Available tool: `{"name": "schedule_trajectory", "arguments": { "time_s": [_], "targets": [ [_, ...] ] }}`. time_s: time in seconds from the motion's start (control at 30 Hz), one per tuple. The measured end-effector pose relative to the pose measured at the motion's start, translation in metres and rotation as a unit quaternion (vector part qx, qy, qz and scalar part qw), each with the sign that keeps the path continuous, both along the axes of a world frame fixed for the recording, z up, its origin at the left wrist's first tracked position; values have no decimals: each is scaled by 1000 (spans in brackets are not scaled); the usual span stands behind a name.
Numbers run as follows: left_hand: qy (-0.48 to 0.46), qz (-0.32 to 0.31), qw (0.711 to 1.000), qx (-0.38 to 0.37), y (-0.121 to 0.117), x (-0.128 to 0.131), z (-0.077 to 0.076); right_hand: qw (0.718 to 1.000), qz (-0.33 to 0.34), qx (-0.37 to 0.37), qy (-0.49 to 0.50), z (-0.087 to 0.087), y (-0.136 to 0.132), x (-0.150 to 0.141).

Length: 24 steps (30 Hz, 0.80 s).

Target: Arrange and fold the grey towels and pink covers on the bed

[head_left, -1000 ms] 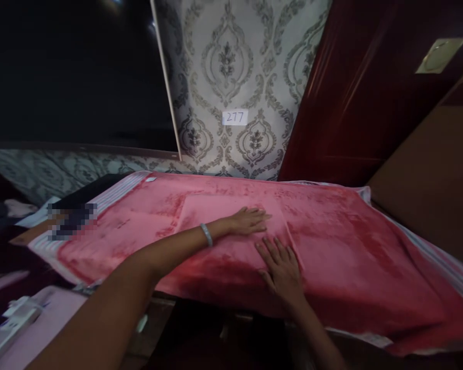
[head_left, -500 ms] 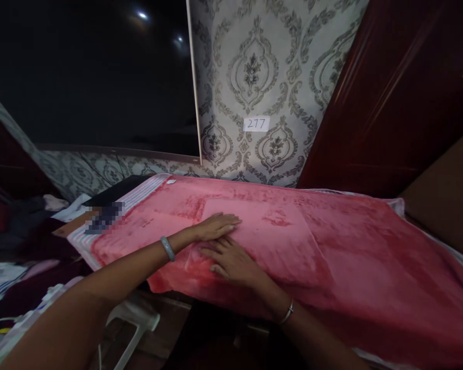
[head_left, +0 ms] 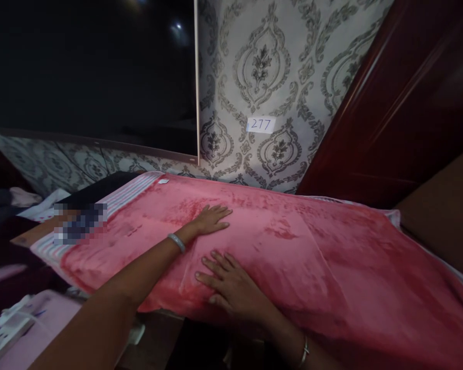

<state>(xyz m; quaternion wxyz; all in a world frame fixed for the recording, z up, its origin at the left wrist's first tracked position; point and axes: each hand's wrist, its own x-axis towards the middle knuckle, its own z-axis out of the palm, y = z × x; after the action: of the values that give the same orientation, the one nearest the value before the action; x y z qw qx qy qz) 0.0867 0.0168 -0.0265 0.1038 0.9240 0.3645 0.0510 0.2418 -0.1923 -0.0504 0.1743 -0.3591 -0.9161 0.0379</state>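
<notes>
Blanket (head_left: 293, 246): a pink plush one, spread over the worktop (head_left: 27, 236) in front of the patterned wall (head_left: 262, 67), with its near edge hanging over the front and a striped border (head_left: 119, 198) showing at the far left. Both hands lie flat on it with fingers spread, gripping nothing. The left hand (head_left: 210, 218) presses near the middle of the top; the right hand (head_left: 231, 285) rests close to the near edge, palm down, the two a little apart. A bangle sits on each wrist.

The likeliest trouble, as I judge it, is the cloth sliding. A good part of it drapes off the front, and plush pile moves easily on a smooth surface, so a push toward the body could drag the whole sheet off. Flat palms give no real hold against that. Pressing with one hand while the other stays still could also bunch the fabric into a ridge between them. The bangles might catch the pile. At the left, things crowd the worktop's end just beside the border, and a sideways sweep could knock them. The light is dim, so small creases are hard to see.
</notes>
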Motion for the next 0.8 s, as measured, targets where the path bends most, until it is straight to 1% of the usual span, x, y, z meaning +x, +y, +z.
{"name": "schedule_trajectory", "arguments": {
  "time_s": [0.1,0.2,0.3,0.4,0.47,0.53,0.67,0.73,0.8],
  "targets": [
    [-30,16,999,-16,4,0,-9,1000,-4,-7,4,1,-1,0],
    [-47,13,999,-3,4,0,-16,1000,-5,-20,3,1,-1,0],
    [-43,5,999,20,2,0,-19,999,-3,-52,-9,1,0,-1],
    [-26,7,999,34,0,0,-19,997,-6,-73,-23,1,2,-1],
    [-8,11,999,43,0,2,-16,997,-10,-69,-30,1,3,-2],
    [15,8,998,56,-1,5,-10,998,-14,-58,-36,2,3,-2],
    [56,0,995,83,-10,9,10,998,-24,-43,-43,4,-1,-4],
    [49,-6,995,90,-23,7,18,998,-36,-35,-40,5,-8,-6],
    [29,-27,995,88,-47,0,22,999,-46,-16,-25,5,-17,-4]
  ]
}}
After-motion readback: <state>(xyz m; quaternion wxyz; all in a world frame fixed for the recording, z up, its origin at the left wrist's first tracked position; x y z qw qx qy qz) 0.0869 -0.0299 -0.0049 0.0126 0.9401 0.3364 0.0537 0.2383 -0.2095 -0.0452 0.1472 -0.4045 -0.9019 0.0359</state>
